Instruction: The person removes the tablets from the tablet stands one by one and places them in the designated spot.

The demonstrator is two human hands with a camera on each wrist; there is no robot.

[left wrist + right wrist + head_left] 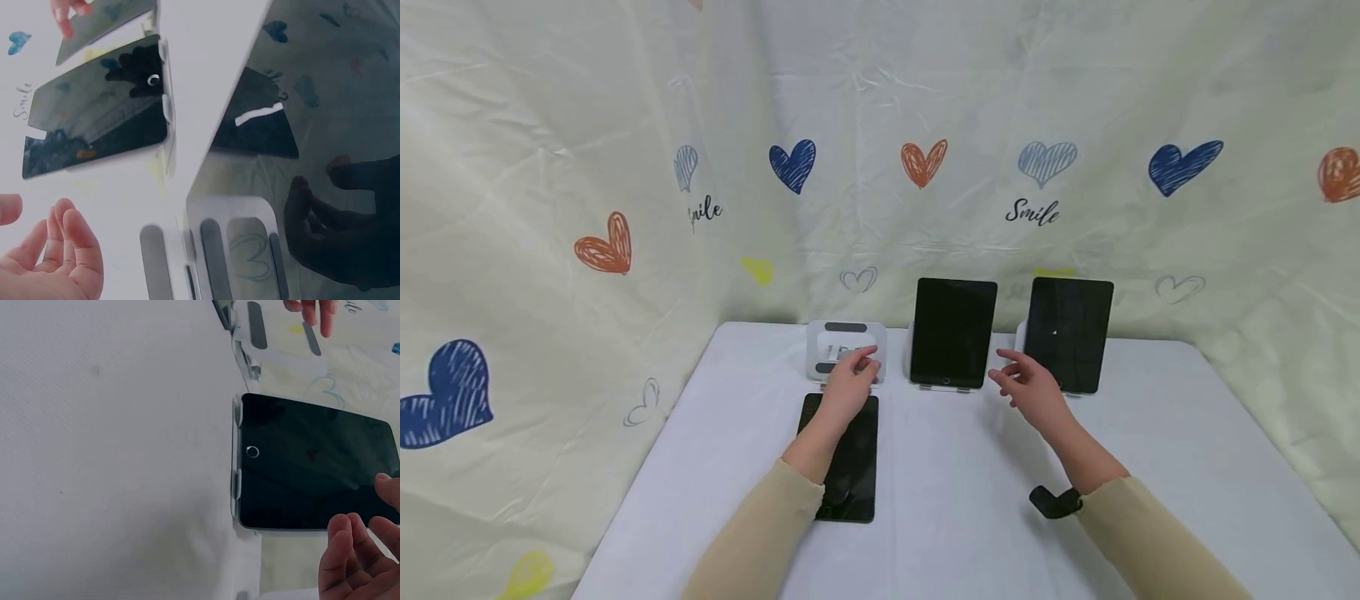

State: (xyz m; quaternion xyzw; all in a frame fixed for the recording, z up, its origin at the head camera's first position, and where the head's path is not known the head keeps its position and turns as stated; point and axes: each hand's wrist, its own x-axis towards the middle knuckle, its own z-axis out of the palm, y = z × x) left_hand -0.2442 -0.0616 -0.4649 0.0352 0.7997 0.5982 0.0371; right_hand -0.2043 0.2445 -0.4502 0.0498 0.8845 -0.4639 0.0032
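Observation:
My left hand hovers just in front of a white tablet stand with grey pads, fingers loosely bent and holding nothing. Below that arm a black tablet lies flat on the table; its glossy screen mirrors the hand in the left wrist view. A second tablet leans upright on a stand in the middle. To its right, a third tablet is propped the same way. Between these two, my right hand hangs with relaxed fingers around air, near the middle tablet's edge in the right wrist view.
The white table runs up to a pale curtain printed with hearts and "Smile". A black band-like object sits at the right sleeve's cuff.

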